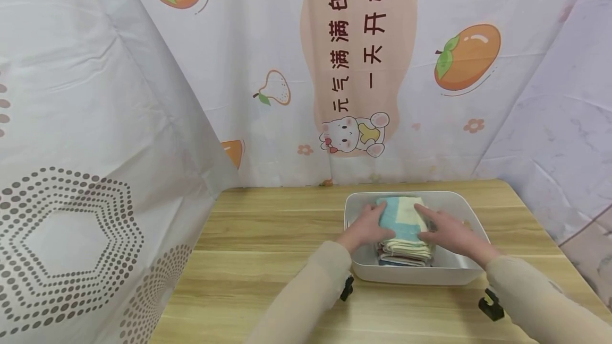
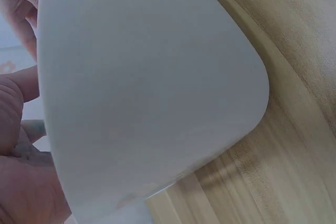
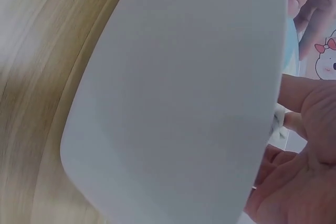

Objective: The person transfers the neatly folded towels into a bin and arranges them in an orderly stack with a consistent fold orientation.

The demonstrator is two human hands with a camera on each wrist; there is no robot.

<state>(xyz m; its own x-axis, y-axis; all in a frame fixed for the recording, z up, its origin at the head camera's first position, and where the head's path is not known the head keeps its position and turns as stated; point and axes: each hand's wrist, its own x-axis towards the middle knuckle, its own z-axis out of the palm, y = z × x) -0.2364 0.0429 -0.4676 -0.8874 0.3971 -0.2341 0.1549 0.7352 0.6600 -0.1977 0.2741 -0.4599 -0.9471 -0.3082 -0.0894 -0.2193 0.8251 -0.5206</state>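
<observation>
A folded blue-and-pale-yellow towel [image 1: 401, 222] tops a stack of folded cloths [image 1: 404, 255] inside a white plastic bin [image 1: 413, 276]. At the towel's left edge is my left hand [image 1: 367, 227], thumb and fingers spread, fingertips touching the cloth. My right hand [image 1: 450, 231] lies along its right edge, also with fingers extended. In the left wrist view, the outer wall of the bin [image 2: 152, 87] hides most of the left hand [image 2: 18, 129]. The right wrist view shows the bin wall [image 3: 173, 98] covering part of the right hand [image 3: 310, 156].
The bin stands on a wood-grain table [image 1: 268, 238], towards its far right. Behind the table hangs a patterned curtain [image 1: 268, 137] with fruit prints. Another dotted sheet [image 1: 95, 121] hangs at the left. Small things inside the bin's right part are too indistinct to tell.
</observation>
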